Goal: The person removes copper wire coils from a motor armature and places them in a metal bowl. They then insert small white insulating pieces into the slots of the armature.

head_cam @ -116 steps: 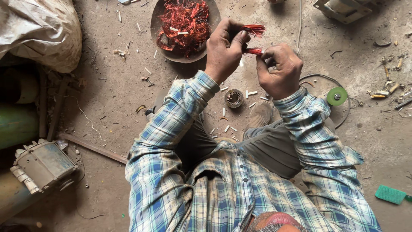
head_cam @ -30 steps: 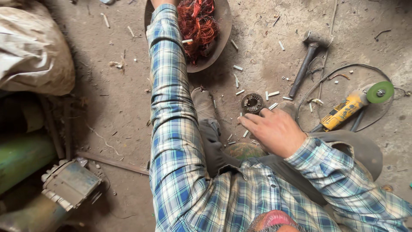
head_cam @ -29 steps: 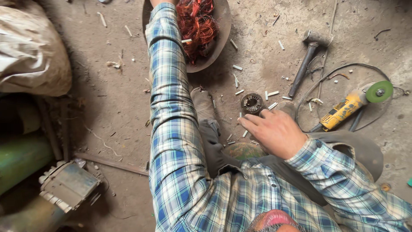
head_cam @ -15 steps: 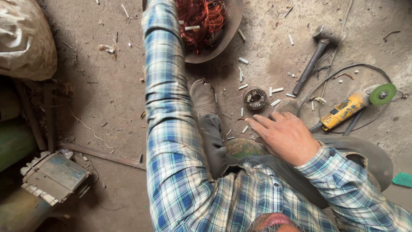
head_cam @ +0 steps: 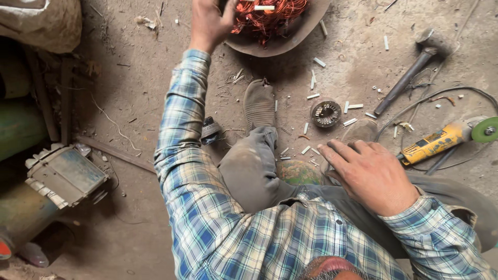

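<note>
Bowl (head_cam: 290, 44): dark, shallow, on the dirt floor at the top edge; holds tangled copper wire (head_cam: 270, 15) with pale insulation strips on it.
Left hand (head_cam: 207, 21): arm stretched out, fingers curled at the bowl's left rim beside the wire; whether anything is held cannot be told.
Right hand (head_cam: 371, 173): flat, fingers spread, resting on the knee, holding nothing.
Nearby: small round stator (head_cam: 326, 113), hammer (head_cam: 410, 72), yellow angle grinder (head_cam: 441, 140).

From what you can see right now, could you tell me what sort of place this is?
Probably a small motor-repair or scrap workshop, worked on a dirt floor. A pan of stripped copper wire sits by the left hand, and a hammer and a yellow angle grinder lie near the right hand.
</note>
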